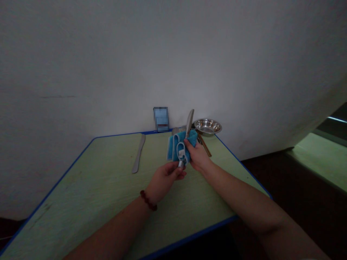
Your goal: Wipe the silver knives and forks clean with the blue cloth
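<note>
My left hand [165,178] pinches the lower end of a metal table knife [189,123], whose blade points up and away. My right hand [198,156] is closed on a blue cloth [173,146] that is wrapped around the knife's middle; a white loop hangs from the cloth. Both hands are held just above the far middle of a pale green table [108,187]. A dark bead bracelet [148,200] sits on my left wrist.
A second table knife [138,153] lies to the left on the table. At the far right corner stand a steel bowl [208,126] and more cutlery, including brown sticks [204,144]. A small blurred box [161,118] leans against the white wall. Another green surface [320,159] lies right.
</note>
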Demonstrator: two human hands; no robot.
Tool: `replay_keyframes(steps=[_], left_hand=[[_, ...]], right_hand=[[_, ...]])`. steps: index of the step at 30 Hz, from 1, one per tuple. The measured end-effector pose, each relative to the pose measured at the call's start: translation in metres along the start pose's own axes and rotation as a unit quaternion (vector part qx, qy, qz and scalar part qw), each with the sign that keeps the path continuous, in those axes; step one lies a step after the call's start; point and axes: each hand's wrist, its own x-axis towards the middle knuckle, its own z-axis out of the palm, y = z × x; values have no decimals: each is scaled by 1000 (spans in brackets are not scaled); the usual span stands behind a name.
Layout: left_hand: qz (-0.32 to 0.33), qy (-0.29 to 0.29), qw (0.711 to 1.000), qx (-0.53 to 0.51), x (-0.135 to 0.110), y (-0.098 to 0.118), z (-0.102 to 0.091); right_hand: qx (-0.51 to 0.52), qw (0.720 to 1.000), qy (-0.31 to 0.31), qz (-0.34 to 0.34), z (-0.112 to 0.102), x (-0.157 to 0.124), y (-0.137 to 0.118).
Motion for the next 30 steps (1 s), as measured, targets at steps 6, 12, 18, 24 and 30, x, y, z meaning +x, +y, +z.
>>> replay_keyframes(steps=[6, 12, 18, 24, 30], left_hand=[[12, 7, 1000, 21, 1, 2, 0], [20, 18, 998, 50, 1, 3, -2], [20, 28, 998, 52, 3, -1, -5], [28, 52, 997, 48, 3, -2, -6], [41, 84, 991, 92, 5, -4, -10]], right_hand=[[0, 1000, -12, 21, 2, -5, -1], [-9, 999, -20, 35, 3, -5, 1], [-36, 998, -42, 33, 3, -7, 3], [-58, 996, -60, 37, 5, -11, 4], [-101, 993, -50, 25, 4, -11, 4]])
